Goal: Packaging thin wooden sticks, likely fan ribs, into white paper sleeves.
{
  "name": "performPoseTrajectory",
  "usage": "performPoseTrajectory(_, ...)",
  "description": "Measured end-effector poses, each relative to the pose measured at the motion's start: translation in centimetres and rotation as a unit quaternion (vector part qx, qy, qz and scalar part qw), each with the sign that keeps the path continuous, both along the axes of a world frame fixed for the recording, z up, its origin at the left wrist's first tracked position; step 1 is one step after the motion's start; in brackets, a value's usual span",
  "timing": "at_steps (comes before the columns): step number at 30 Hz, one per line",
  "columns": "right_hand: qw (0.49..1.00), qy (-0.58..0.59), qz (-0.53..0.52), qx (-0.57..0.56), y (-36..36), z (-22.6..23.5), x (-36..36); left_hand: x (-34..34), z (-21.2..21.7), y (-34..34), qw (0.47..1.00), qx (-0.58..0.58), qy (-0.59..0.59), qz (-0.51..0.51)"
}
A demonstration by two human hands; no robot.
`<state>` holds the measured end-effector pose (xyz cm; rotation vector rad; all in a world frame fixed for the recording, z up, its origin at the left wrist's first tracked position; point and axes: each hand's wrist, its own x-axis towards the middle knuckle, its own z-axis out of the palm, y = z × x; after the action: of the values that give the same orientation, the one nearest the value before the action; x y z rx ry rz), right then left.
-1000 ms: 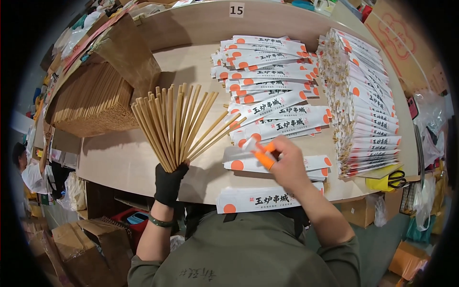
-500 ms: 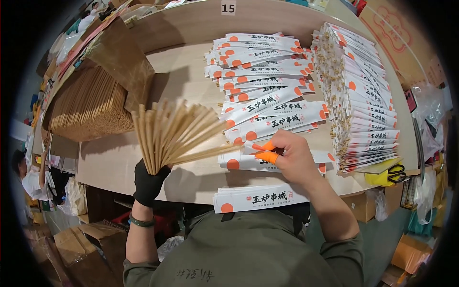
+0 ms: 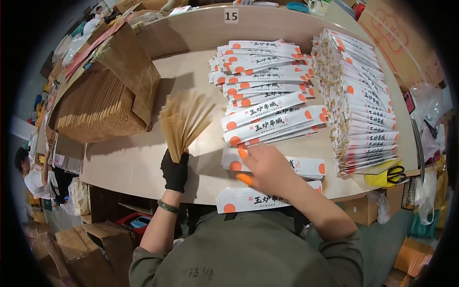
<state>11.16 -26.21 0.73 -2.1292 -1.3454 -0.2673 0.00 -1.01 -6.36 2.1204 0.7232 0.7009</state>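
Note:
In its black glove, my left hand [image 3: 175,173] grips a fanned bunch of brown chopsticks [image 3: 184,122], upper ends blurred by motion. My right hand [image 3: 267,167] wears orange finger cots on thumb and index finger. These two are spread apart, with nothing visible between them. Below it lies a white paper chopstick sleeve [image 3: 309,166] with red dots, partly covered by the hand. Nearer me, a stack of flat paper sleeves [image 3: 239,201] rests at the table edge. Beyond my right hand is a loose pile of sleeved chopsticks [image 3: 267,103].
An open cardboard box [image 3: 138,62] packed with chopsticks [image 3: 95,105] stands on the left of the table [image 3: 189,62]. A tall heap of sleeved chopsticks [image 3: 368,100] fills the right side. Black-handled scissors [image 3: 396,174] lie near the right edge. A person [image 3: 36,174] is at far left.
My left hand has swung the chopsticks right and drawn them away from the sleeve by my right hand. The right hand has moved left, its pinching fingers now parted. The view has shifted slightly.

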Motion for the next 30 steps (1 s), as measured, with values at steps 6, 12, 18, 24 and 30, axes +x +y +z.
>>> performPoseTrajectory(6, 0.996, -0.045, 0.057, -0.041, -1.5, -2.7, -1.3, -0.8, 0.9, -0.4, 0.992, -0.113, 0.029, -0.049)
performPoseTrajectory(12, 0.999, 0.024, 0.02, 0.027, -1.6, -3.1, -1.2, -1.8, 1.0, -0.7, 0.99, -0.144, 0.002, 0.001)
performPoseTrajectory(18, 0.949, 0.291, -0.11, 0.055, -1.3, -0.2, 0.7, -2.9, 3.2, -0.4, 0.999, -0.027, 0.01, 0.029)
performPoseTrajectory(24, 0.847, 0.511, -0.101, 0.105, -1.8, 1.2, 1.6, -4.4, 3.3, 1.7, 1.0, 0.009, 0.016, -0.019)
performPoseTrajectory(30, 0.884, 0.451, -0.072, 0.102, -2.2, 1.4, 1.5, -4.4, 4.1, 2.8, 0.998, 0.013, 0.032, -0.057)
